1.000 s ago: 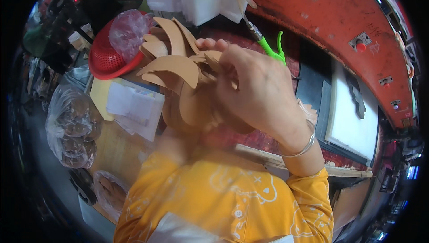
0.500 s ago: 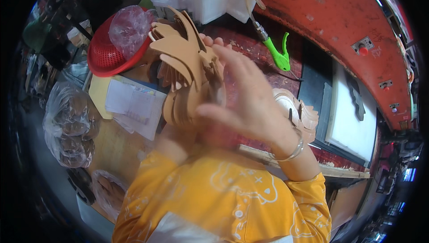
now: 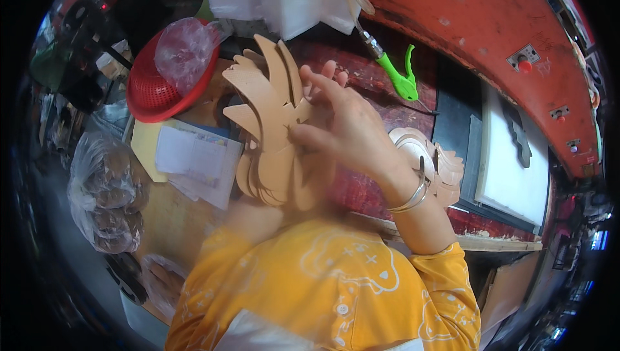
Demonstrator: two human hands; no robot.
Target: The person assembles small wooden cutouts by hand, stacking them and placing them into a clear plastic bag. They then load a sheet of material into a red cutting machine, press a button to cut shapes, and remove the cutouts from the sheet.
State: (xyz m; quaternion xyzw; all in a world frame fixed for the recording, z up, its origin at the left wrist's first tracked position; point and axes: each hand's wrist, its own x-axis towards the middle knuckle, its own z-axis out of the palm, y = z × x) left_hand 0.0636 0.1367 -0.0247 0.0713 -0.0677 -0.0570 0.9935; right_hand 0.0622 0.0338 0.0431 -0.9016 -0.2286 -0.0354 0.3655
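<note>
A thick stack of tan, leaf-like cut-out shoe pieces [image 3: 274,131] is held up in front of me, its pointed lobes fanned out at the top. My left hand [image 3: 255,216] reaches under the stack and supports it; the pieces hide its fingers. At the stack's right edge is my right hand [image 3: 352,122], with a metal bangle at the wrist. Its thumb lies against the front of the pieces, and its other fingers are spread beside the upper right edge. A second group of pale pink-beige pieces [image 3: 445,170] lies on the red work surface, right of my right wrist.
Left stands a red perforated basket [image 3: 139,92] with a clear bag, above papers [image 3: 194,157] on the wooden table. A bag of brown pieces [image 3: 106,189] is farther left. A green air gun [image 3: 399,80] hangs ahead. The red machine [image 3: 478,15] and white board [image 3: 516,170] are right.
The stack has turned more upright and its top has come lower, showing its front face. My right hand has shifted slightly, its thumb now higher on the pieces.
</note>
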